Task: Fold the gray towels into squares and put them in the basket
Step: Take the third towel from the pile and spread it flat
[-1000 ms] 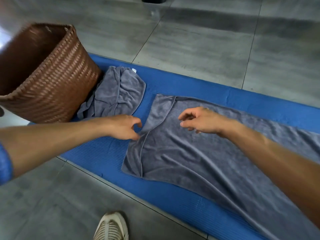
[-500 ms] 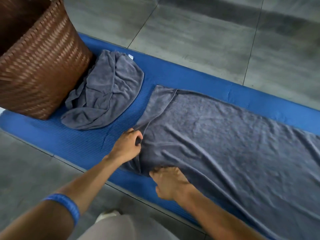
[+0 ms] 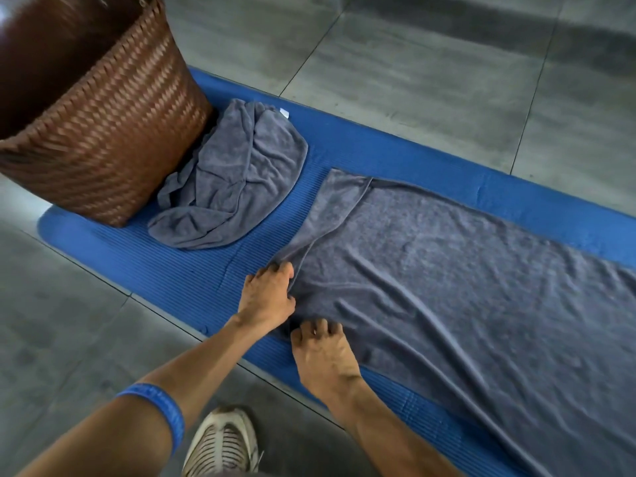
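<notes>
A long gray towel (image 3: 464, 287) lies spread along a blue mat (image 3: 192, 270) on gray floor tiles (image 3: 413, 63). The left hand (image 3: 266, 297) pinches its folded end edge; the right hand (image 3: 323, 359) curls its fingers onto the near corner. A crumpled towel (image 3: 234, 187) touches the woven basket (image 3: 103, 132).

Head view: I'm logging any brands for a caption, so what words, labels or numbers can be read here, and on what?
None can be read.
Blue wristband on the left forearm: faint print, too blurred to read.
White tag on the crumpled gray towel: too small to tell.
Shoe, woven basket, blue mat: no text visible.
</notes>
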